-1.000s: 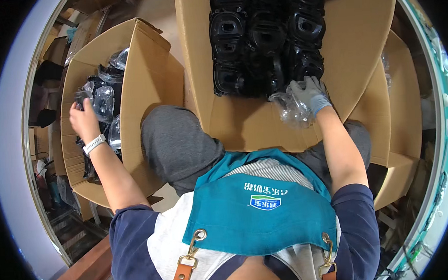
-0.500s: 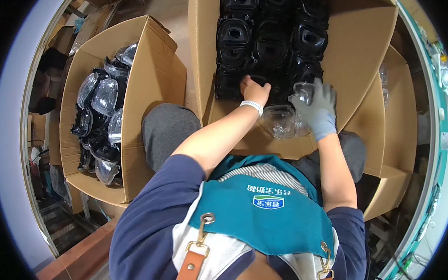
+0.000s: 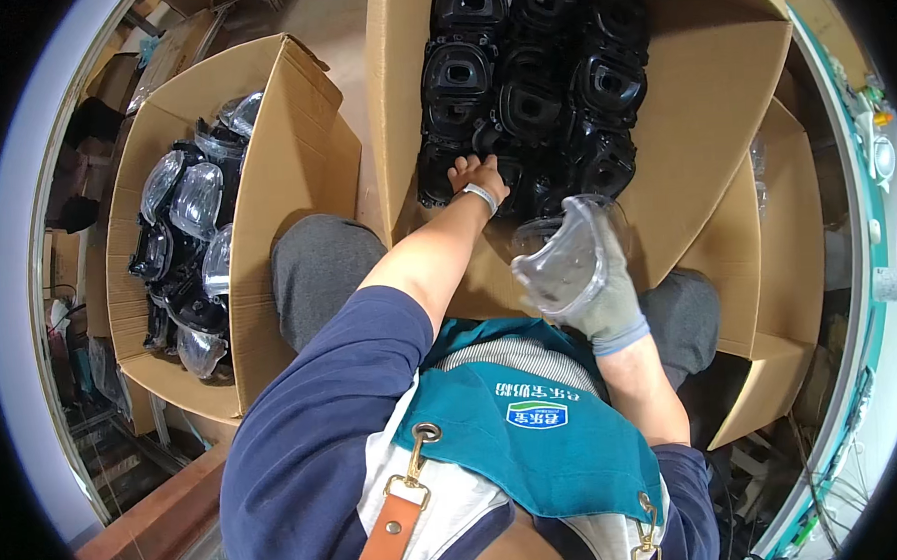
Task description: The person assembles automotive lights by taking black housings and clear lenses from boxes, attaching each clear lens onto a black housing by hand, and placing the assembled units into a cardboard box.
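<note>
My gloved right hand (image 3: 610, 308) grips a clear, curved plastic cover (image 3: 565, 265) and holds it tilted above the near part of a large cardboard box (image 3: 712, 128). Rows of glossy black plastic housings (image 3: 531, 106) fill the far part of that box, each with a dark opening in its middle. My bare left hand (image 3: 477, 176), with a white band at the wrist, reaches into the near left of the rows. Its fingers are bent over a black housing (image 3: 434, 176), their tips partly hidden. Another clear piece (image 3: 535, 234) shows partly behind the held cover.
Left of my knee stands a second cardboard box (image 3: 266, 218) holding clear covers (image 3: 197, 199) and black parts (image 3: 192, 309) in a loose heap. Another open carton (image 3: 793, 255) is at the right. The big box's wall rises close by my right hand.
My right hand has drawn back toward me, lifting the clear cover and turning it up. My left hand has shifted slightly left among the housings. The view has moved a little.
</note>
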Available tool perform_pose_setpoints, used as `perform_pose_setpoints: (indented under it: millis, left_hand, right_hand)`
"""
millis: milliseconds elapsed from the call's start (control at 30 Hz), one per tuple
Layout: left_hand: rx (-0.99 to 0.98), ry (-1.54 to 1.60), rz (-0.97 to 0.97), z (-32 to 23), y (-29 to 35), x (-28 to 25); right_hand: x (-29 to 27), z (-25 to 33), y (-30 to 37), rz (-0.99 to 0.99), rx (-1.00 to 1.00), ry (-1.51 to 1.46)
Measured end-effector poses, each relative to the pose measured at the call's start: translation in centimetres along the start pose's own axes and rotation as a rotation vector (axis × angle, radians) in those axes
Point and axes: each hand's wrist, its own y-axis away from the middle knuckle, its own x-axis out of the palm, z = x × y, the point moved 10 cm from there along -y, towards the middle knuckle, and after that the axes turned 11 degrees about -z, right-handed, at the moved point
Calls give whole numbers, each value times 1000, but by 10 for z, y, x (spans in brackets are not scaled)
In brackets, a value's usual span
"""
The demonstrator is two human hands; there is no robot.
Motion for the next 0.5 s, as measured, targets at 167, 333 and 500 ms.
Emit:
perform_pose_setpoints:
  millis: [167, 333, 500]
  left_hand:
    - [-39, 327, -17, 13, -20, 4]
    - [-167, 329, 6, 21, -17, 8]
    - [70, 301, 54, -25, 40, -43]
  right_hand:
    - [10, -69, -9, -29, 407, -176]
    - [-17, -86, -21, -162, 476, -232]
    - [-46, -49, -51, -375, 113, -339]
